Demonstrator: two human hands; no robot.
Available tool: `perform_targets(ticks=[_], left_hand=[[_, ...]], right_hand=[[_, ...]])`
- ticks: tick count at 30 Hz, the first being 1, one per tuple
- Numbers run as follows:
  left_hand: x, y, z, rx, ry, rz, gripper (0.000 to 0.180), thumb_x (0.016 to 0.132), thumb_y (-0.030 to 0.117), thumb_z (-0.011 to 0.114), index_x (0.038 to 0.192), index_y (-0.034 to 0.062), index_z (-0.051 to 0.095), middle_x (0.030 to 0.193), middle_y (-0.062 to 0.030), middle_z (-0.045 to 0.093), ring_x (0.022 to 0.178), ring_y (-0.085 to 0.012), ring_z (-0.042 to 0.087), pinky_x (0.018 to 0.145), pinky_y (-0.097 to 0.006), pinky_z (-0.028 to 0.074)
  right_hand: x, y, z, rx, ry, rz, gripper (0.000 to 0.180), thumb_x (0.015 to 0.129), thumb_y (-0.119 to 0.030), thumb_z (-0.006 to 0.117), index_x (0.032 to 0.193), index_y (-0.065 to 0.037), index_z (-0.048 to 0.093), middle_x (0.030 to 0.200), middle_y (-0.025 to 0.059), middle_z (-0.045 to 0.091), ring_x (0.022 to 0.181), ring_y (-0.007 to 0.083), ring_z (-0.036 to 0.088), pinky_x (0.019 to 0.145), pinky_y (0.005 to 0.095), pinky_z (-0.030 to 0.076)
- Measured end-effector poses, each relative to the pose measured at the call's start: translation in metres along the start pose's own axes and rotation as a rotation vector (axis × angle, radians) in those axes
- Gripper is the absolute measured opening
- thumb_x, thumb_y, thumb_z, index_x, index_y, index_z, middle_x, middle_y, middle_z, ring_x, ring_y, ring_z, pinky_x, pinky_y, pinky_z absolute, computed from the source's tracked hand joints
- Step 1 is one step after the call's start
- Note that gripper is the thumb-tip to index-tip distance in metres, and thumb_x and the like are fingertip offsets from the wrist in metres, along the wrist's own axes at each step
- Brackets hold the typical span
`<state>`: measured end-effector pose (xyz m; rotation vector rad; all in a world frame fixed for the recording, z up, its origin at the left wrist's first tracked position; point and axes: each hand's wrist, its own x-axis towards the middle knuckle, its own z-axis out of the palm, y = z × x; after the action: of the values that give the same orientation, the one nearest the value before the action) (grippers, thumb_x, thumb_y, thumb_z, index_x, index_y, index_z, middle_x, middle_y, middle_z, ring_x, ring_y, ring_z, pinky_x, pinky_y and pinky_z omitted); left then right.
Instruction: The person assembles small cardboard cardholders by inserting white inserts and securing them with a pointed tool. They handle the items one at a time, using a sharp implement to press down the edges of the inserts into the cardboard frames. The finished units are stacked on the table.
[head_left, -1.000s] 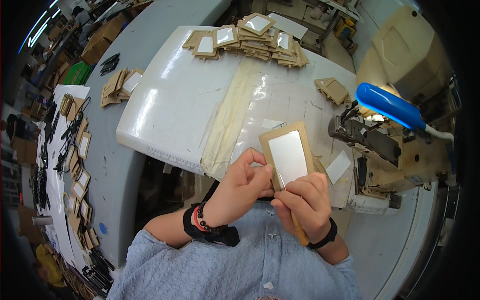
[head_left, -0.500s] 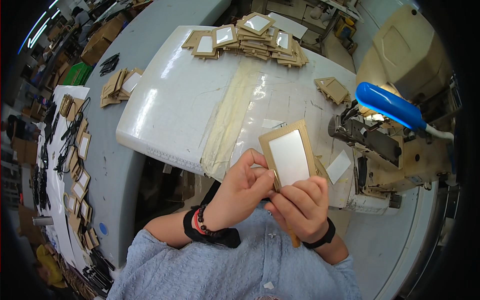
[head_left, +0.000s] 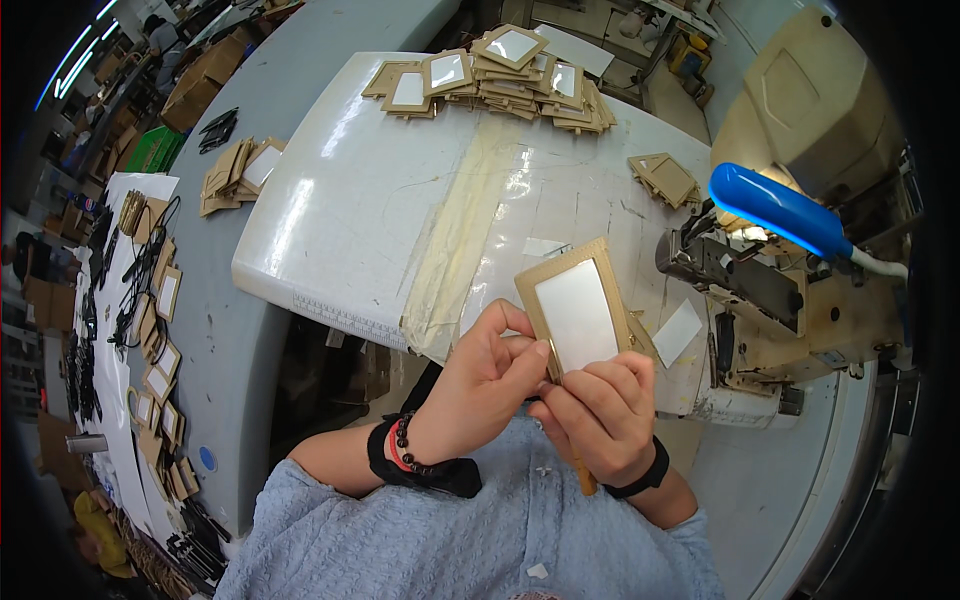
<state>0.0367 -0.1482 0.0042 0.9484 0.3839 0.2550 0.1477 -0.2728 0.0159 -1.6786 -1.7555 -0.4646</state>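
The left hand (head_left: 490, 360) pinches the lower left edge of a flat, tan, rectangular holder (head_left: 575, 312) between thumb and curled forefinger, right of the frame's centre, above the person's lap. The right hand (head_left: 605, 410) is closed, its fingers folded over the holder's lower end, and a slim orange-brown handle (head_left: 585, 478) sticks out below that palm; what its tip touches is hidden by the fingers. The holder is tilted, its window face up, showing a smooth white panel inside a tan border. Around the left wrist sit a black band, a red strand and a string of dark beads (head_left: 403, 445); a black band (head_left: 645, 472) circles the right wrist. Beyond the hands, a glossy white tabletop (head_left: 320, 220) fills the middle of the frame, crossed by a yellowish strip of tape (head_left: 455, 230). A loose white card (head_left: 677, 335) lies just right of the holder. At the right stands a beige sewing machine (head_left: 770, 295) with a blue, rounded lamp (head_left: 780, 210) above it. A heap of similar tan holders (head_left: 530, 85) rests at the top centre, and a smaller tan stack (head_left: 665, 180) at the upper right.
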Motion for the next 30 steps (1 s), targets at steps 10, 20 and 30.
perform_targets(ticks=[10, 20, 30], left_hand=[[-0.002, -0.001, 0.001, 0.125, -0.040, 0.084, 0.013, 0.099, 0.004, 0.041, 0.111, 0.0009, 0.036, 0.099, -0.0161, 0.063, 0.089, -0.0146, 0.063, 0.077, -0.028, 0.052], [-0.001, -0.006, 0.000, 0.132, -0.129, 0.073, 0.022, 0.101, 0.011, 0.042, 0.118, -0.0012, 0.036, 0.100, -0.0119, 0.061, 0.093, -0.0117, 0.057, 0.082, -0.027, 0.047], [0.013, -0.005, 0.006, -0.149, -0.024, -0.106, 0.037, 0.104, 0.022, 0.034, 0.134, 0.0002, 0.037, 0.112, -0.0080, 0.056, 0.095, -0.0110, 0.057, 0.083, -0.025, 0.049]], right_hand=[[0.003, 0.004, -0.004, 0.257, 0.040, 0.112, 0.009, 0.077, -0.008, 0.071, 0.081, -0.003, 0.065, 0.081, 0.0041, 0.061, 0.069, 0.0171, 0.057, 0.063, 0.0320, 0.041], [-0.003, 0.020, -0.016, 1.422, 0.064, 1.025, 0.030, 0.097, -0.016, 0.052, 0.075, 0.004, 0.060, 0.075, 0.0078, 0.060, 0.055, 0.0110, 0.061, 0.045, 0.0193, 0.043], [-0.003, 0.002, 0.006, 0.356, 0.097, 0.277, 0.003, 0.080, -0.001, 0.067, 0.080, -0.001, 0.064, 0.076, 0.0096, 0.058, 0.056, 0.0206, 0.058, 0.049, 0.0290, 0.047]])
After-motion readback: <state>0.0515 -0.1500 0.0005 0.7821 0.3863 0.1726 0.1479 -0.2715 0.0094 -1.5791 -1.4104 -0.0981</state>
